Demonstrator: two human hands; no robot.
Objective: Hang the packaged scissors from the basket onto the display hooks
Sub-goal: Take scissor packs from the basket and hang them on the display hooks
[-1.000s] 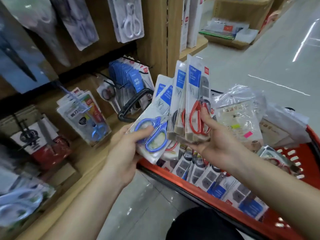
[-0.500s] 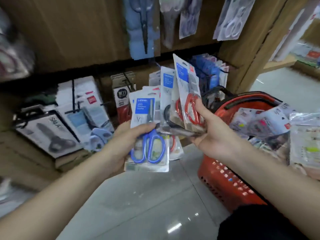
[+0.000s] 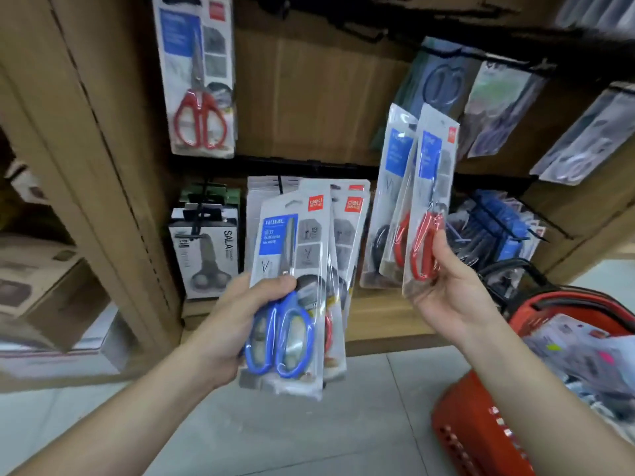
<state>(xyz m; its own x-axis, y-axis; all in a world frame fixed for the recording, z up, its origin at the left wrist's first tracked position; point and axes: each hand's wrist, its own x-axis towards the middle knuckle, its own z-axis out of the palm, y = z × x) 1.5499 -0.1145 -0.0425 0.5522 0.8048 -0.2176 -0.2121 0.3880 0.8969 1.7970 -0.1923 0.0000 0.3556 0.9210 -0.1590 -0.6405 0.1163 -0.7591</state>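
Shelving [image 3: 309, 97]: blue scissors [image 3: 281, 334] in left hand [image 3: 233, 324], red scissors [image 3: 424, 249] in right hand [image 3: 453, 297]

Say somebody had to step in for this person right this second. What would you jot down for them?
Left hand grips a stack of packs, blue scissors in front.
Right hand grips a few packs, red scissors in front.
Basket sits low on the right, more packets inside, too blurred to name.
Done: none of the held packs is on a hook yet.
Left: slide each onto a matching hook, then go back to the basket.
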